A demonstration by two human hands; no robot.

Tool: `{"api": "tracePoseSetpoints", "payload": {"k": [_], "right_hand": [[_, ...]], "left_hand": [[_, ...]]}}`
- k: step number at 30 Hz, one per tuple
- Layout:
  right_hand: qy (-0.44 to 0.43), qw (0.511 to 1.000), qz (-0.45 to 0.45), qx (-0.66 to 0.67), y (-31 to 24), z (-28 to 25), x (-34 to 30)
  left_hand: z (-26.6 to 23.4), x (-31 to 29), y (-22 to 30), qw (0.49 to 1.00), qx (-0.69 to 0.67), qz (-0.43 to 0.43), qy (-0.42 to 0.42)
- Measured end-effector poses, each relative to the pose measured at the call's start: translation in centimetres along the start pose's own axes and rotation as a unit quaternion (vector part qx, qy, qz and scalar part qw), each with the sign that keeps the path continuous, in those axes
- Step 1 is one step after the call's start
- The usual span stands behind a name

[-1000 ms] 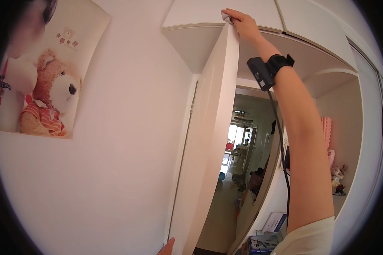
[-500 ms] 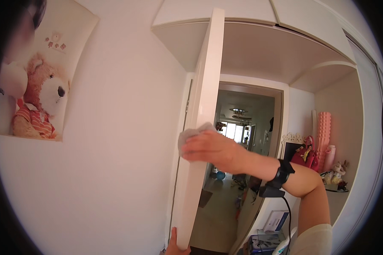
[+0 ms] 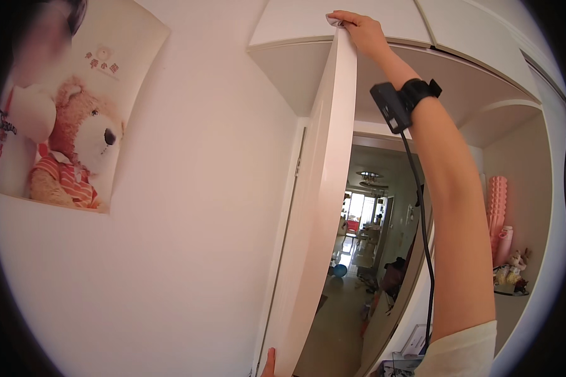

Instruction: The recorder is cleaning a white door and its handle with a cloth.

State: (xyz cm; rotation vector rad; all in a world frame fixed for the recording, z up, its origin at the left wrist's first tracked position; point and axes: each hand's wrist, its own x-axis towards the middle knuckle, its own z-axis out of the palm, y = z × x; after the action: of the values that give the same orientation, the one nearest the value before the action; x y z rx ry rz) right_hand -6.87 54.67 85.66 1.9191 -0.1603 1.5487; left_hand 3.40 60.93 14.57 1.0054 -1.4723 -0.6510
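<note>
A: ok so what's the right hand [image 3: 361, 31] doing way up there?

B: It's bunched around a pale cloth [image 3: 333, 21], pressing it onto the top corner of the white door [image 3: 338, 125]. Fingers go over the cloth, so I'd guess that's to keep it snug on the edge. The arm's stretched nearly straight because that corner is so high.

A: And the left hand [image 3: 270, 362]?

B: Only a bit of it pokes in at the bottom, against the lower part of the door. Can't tell if it's gripping or just resting flat. My bet: it's there to stop the door swinging while the other hand pushes on top.

A: Door's open, right?

B: Yep, you can see the hallway [image 3: 327, 333] past its edge. Being open leaves that free edge and top corner reachable.

A: What's the black gadget [image 3: 390, 108] on the wrist?

B: No clue, but a strap [image 3: 419, 94] holds it on, and its cable [image 3: 426, 251] hangs down along the forearm, clear of the fingers and cloth. The pink roller [image 3: 497, 204] stands upright on the shelf side, well apart from everything.
</note>
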Motion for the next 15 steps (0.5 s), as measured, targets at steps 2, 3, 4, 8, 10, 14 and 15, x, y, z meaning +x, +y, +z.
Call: {"api": "tracePoseSetpoints", "payload": {"k": [2, 3, 4, 8, 10, 14, 15], "right_hand": [[0.053, 0.989, -0.138, 0.012, -0.5, 1.4, -2.0], [0.03, 0.99, -0.133, 0.036, -0.9, 1.6, -3.6], [0.008, 0.99, -0.128, 0.061, -2.3, 1.5, -5.9], [-0.069, 0.977, -0.2, 0.017, -7.0, 1.2, -16.3], [-0.083, 0.978, -0.184, 0.042, -7.1, 0.9, -16.2], [-0.018, 0.986, -0.165, 0.02, -3.7, 1.0, -9.5], [-0.008, 0.988, -0.154, 0.002, -2.8, 1.0, -6.7]], "left_hand": [[-0.2, -0.2, 0.4, 0.999, 0.031, -0.009, 0.017], [-0.3, -0.2, 0.3, 0.999, 0.028, -0.012, 0.016], [-0.2, -0.4, 0.1, 0.999, 0.035, -0.024, 0.029], [-0.3, -0.2, -0.9, 0.993, 0.066, -0.066, 0.07], [0.0, 0.2, -1.3, 0.993, 0.079, -0.047, 0.08], [0.2, 0.0, -0.6, 0.995, 0.058, -0.052, 0.064], [0.2, -0.2, -0.2, 0.996, 0.041, -0.066, 0.053]]}}
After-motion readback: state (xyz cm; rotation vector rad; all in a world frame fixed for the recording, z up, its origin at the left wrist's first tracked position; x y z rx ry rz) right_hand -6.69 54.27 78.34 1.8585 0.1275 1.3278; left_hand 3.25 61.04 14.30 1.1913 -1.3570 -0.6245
